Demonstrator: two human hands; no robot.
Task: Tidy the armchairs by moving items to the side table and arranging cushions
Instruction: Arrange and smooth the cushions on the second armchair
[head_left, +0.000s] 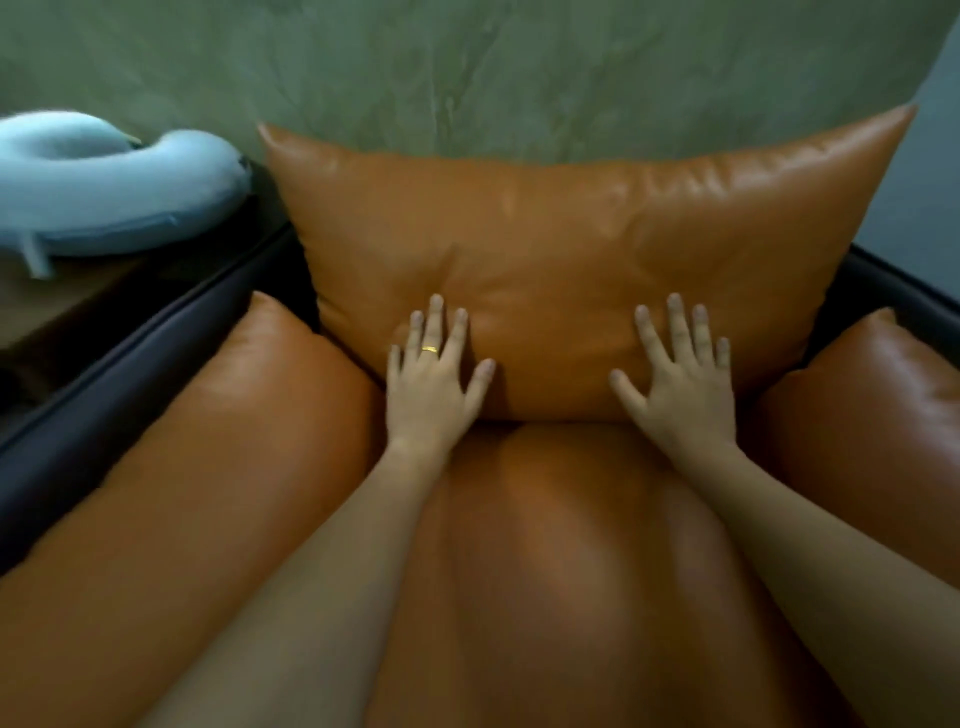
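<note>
No writing or brand shows anywhere. Both hands lie flat, fingers spread, on the lower part of the big orange leather back cushion (561, 249), which stands upright against the armchair's back: left hand (431, 384), with a gold ring (429, 349), and right hand (680, 384), arms outstretched. A pale blue U-shaped neck pillow (104, 187) rests on the wooden counter (47, 306) at left.

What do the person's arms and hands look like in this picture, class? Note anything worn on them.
Both forearms are bare, with no sleeves, watch or bracelet in view. The left hand wears one thin gold ring on one of its fingers. The right hand wears nothing. Fingernails on both hands look short and unpainted. No gloves.
</note>
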